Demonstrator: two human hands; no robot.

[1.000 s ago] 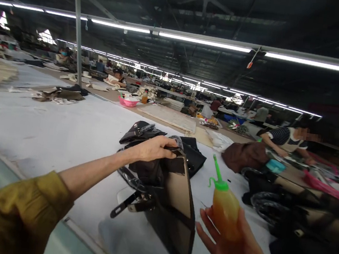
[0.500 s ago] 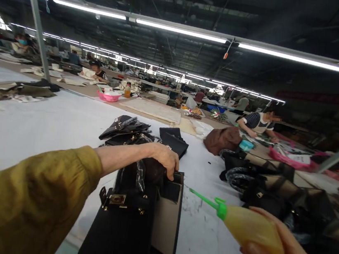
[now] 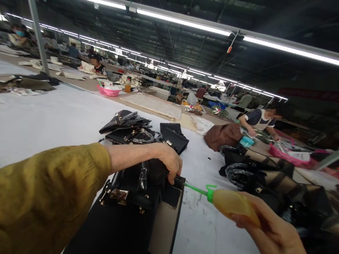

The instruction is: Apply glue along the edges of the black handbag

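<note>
Control of the nozzle is probably best kept by a light, even squeeze of the right hand, wrapped around the bottle, while the left hand, fingers clamped on the bag, steadies it on the surface. The bottle lies to the left hand's right, its long axis roughly sideways and slightly slanted; the nozzle points left, its tip just beside the left fingertips, contact with the bag uncertain.

Green nozzle at black bag
</note>
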